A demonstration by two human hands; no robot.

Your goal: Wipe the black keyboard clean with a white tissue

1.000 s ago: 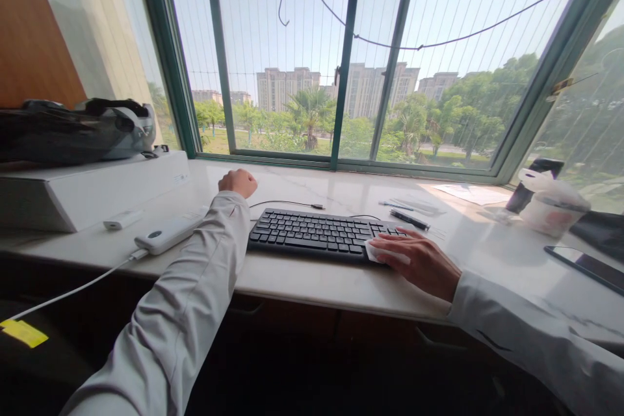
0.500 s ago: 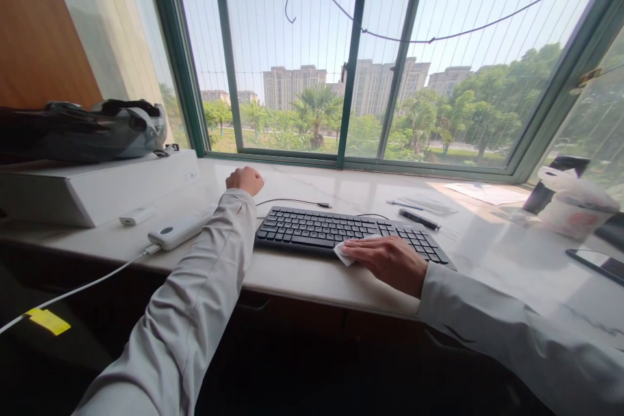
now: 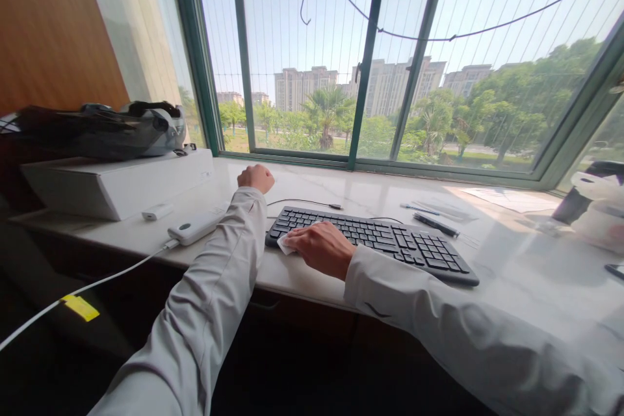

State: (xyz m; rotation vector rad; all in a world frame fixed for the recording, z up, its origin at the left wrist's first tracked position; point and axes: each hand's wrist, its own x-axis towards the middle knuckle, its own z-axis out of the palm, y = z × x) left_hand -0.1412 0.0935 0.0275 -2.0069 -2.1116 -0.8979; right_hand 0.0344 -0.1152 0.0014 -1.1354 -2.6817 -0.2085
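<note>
**Right hand pressing white wipe on left end of keyboard**

The right hand (image 3: 322,248) lies palm down, fingers flat and together, pressing a small white wipe (image 3: 284,246) onto the left end of the black keyboard (image 3: 385,244). Only a corner of the wipe shows past the fingertips. The left hand (image 3: 256,178) is closed in a fist, holding nothing visible, resting on the white sill (image 3: 341,192) behind the keyboard's left rear corner.

The keyboard lies flat near the sill's front edge. Its long axis runs left to right, roughly along that edge, with the right end slightly nearer the camera. Its key rows face up. A thin black cable (image 3: 302,202) runs along the sill behind it.

Left of the keyboard lies a white device (image 3: 195,227) with a white cord (image 3: 88,289) that carries a yellow tag (image 3: 80,307). Any writing on the tag is too small to read. A dark pen (image 3: 435,225) lies beyond the keyboard's right rear corner. No brand or label is legible.

Compared with the earlier frames, the right hand and wipe have moved from the keyboard's right end, past the middle, to its left end. The left fist has kept its place.
</note>
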